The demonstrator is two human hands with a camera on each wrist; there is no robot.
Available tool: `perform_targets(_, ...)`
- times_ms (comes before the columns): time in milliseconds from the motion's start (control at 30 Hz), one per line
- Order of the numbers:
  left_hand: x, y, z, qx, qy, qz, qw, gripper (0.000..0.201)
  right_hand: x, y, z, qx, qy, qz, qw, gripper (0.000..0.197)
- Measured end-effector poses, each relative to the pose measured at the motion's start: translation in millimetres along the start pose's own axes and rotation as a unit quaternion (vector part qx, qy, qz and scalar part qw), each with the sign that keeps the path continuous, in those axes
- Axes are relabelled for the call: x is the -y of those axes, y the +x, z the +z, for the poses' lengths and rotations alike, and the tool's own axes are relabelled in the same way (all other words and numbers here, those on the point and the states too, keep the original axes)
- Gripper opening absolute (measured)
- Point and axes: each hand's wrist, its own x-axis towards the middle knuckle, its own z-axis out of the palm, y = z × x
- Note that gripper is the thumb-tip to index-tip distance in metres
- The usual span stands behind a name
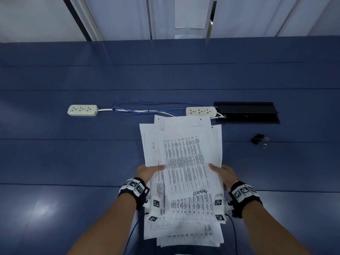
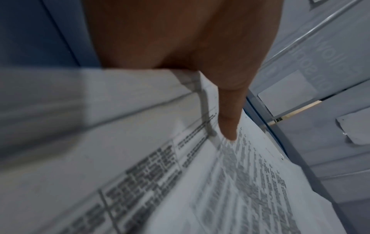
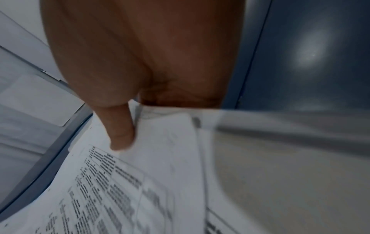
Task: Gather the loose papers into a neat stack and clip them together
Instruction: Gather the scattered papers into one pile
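Observation:
A loose, uneven stack of printed papers [image 1: 184, 162] is held up over the blue table [image 1: 73, 153], its sheets fanned out of line. My left hand [image 1: 149, 171] grips the stack's left edge, thumb [image 2: 230, 114] on top of the printed sheet [image 2: 220, 182]. My right hand [image 1: 223, 172] grips the right edge, thumb [image 3: 120, 129] pressed on the top page [image 3: 120, 190]; the other fingers of both hands are hidden under the paper. A black binder clip [image 1: 259, 139] lies on the table to the right, away from both hands.
Two white power strips [image 1: 82, 110] [image 1: 201, 111] with blue and white cables [image 1: 147, 108] lie just beyond the papers. A black cable box [image 1: 246, 112] is set into the table at the right. White partition panels [image 1: 128, 17] stand behind the table's far edge.

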Motion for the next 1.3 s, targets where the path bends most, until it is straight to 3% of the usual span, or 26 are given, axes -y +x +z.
perform_targets(67, 1.5, 2.5, 2.6, 0.002, -0.002, -0.015, 1.0, 0.097, -1.0, 1.4, 3.4, 0.021, -0.03, 0.011, 0.999, 0.049)
perform_targets(133, -0.7, 1.1, 1.8, 0.023, -0.007, -0.044, 0.999, 0.117, -2.5, 3.0, 3.0, 0.028, -0.043, 0.034, 0.998, 0.066)
perform_targets(200, -0.2, 0.8, -4.8, 0.058, -0.022, -0.071, 0.996, 0.123, -8.4, 8.3, -0.2, 0.05, -0.047, 0.064, 0.996, 0.082)
perform_targets(267, -1.1, -8.7, -7.4, 0.099, -0.011, -0.089, 0.991, 0.099, -11.7, 7.8, -1.2, 0.079, -0.062, 0.09, 0.991, 0.09)
perform_targets(333, 1.3, -13.8, -3.2, 0.11, 0.024, -0.079, 0.99, 0.066, -8.0, -0.9, 4.3, 0.099, -0.104, 0.09, 0.986, 0.081)
perform_targets(400, 4.1, -15.3, 3.1, 0.073, 0.054, -0.058, 0.994, 0.086, -8.2, -2.8, 8.1, 0.099, -0.132, 0.066, 0.984, 0.077)
perform_targets(500, -3.5, -19.2, 5.6, 0.016, 0.049, -0.01, 0.999, 0.112, -5.3, -1.0, 5.4, 0.082, -0.124, 0.016, 0.989, 0.123)
perform_targets(533, -9.8, -19.5, 4.0, 0.011, 0.038, 0.016, 0.999, 0.117, 3.9, -6.2, 3.0, 0.067, -0.121, -0.004, 0.99, 0.128)
perform_targets(700, -61.9, -35.3, -11.9, 0.008, 0.022, 0.101, 0.995, 0.121, 68.4, -32.5, 0.0, 0.058, -0.116, -0.063, 0.99, 0.092)
perform_targets(833, -60.9, -51.3, -19.4, 0.021, 0.019, 0.081, 0.996, 0.116, 68.7, -34.7, -2.2, 0.064, -0.129, -0.036, 0.989, 0.107)
perform_targets(967, -27.9, -63.7, -24.1, 0.032, 0.001, 0.048, 0.998, 0.11, 39.0, -42.8, -2.8, 0.087, -0.108, -0.019, 0.99, 0.103)
perform_targets(1100, -20.1, -76.8, -31.0, 0.021, -0.057, 0.1, 0.993, 0.093, 29.0, -46.1, -5.2, 0.086, -0.053, -0.073, 0.992, 0.12)
perform_targets(1133, -25.4, -83.5, -33.6, 0.017, -0.078, 0.13, 0.988, 0.079, 33.9, -48.7, -5.4, 0.08, -0.024, -0.099, 0.992, 0.11)
perform_targets(1200, -43.8, -101.7, -37.3, 0.018, -0.121, 0.194, 0.973, 0.053, 52.4, -64.0, -2.7, 0.056, 0.028, -0.164, 0.985, 0.07)
perform_targets(1300, -72.5, -113.2, -41.9, 0.025, -0.18, 0.286, 0.941, 0.051, 80.7, -84.8, -0.2, -0.008, 0.108, -0.268, 0.957, 0.04)
